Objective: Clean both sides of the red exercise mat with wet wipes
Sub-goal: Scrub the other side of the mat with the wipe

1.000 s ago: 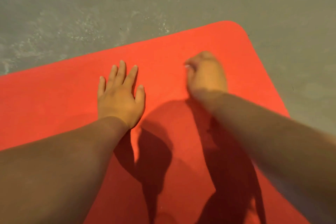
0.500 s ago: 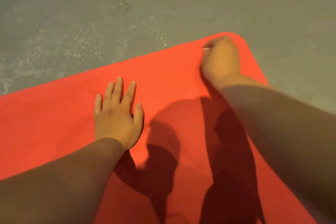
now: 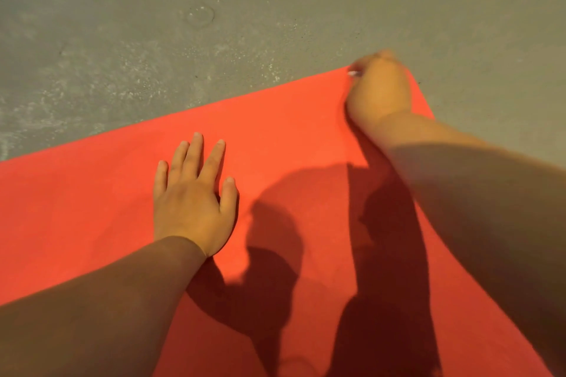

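The red exercise mat (image 3: 92, 199) lies flat on the floor and fills the lower part of the head view. My left hand (image 3: 191, 199) rests palm down on the mat with its fingers straight and spread. My right hand (image 3: 378, 87) is at the mat's far right corner, fingers curled around a wet wipe (image 3: 353, 72). Only a small white scrap of the wipe shows at the hand's left side; the hand hides the remainder. The right hand is blurred.
Grey concrete floor (image 3: 214, 40) with pale speckled patches surrounds the mat at the top and right. Shadows of my arms fall across the near middle of the mat.
My right hand has slid with the wipe from the mat's middle out to its far right corner. My left hand has stayed flat on the mat.
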Tool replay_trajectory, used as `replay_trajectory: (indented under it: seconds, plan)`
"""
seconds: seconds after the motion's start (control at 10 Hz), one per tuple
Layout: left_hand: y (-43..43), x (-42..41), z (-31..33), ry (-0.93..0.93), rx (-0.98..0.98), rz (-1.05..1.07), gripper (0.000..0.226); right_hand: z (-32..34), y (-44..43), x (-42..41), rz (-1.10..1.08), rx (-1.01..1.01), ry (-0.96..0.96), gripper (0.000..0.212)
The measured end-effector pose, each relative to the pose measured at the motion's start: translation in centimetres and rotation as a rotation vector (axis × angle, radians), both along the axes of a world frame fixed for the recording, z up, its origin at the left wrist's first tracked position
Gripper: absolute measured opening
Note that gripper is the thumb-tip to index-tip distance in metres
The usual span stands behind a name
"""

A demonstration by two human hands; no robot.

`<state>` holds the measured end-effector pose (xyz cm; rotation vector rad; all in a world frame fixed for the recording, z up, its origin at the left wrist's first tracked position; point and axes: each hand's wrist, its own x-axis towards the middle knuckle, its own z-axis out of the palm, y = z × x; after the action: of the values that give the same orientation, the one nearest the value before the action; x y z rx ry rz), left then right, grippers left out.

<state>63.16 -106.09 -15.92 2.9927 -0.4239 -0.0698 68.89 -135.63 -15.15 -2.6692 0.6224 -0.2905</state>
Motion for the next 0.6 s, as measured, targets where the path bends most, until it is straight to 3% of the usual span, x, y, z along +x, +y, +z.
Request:
replay_trajectory:
  seconds: [0.1,0.2,0.3,0.4,0.6]
  plan:
    - [0.0,0.0,0.1,-0.002,0.002,-0.001,0.065,-0.2,4.2,-0.2,0.36,-0.011,-0.059,0.029]
    - [0.0,0.1,-0.1,0.0,-0.01,-0.004,0.065,-0.3,0.9,-0.4,0.378,-0.076,-0.063,0.031]
    - [0.1,0.1,-0.1,-0.014,-0.009,-0.001,0.065,0.0,-3.8,-0.9,0.032,-0.095,-0.034,0.033]
    - [0.1,0.1,-0.1,-0.013,-0.005,-0.005,0.064,-0.2,-3.2,-0.1,-0.109,-0.061,0.0,0.033]
    - [0.0,0.1,-0.1,-0.015,-0.018,0.0,0.066,-1.2,0.1,-0.6,0.285,-0.076,-0.069,0.032]
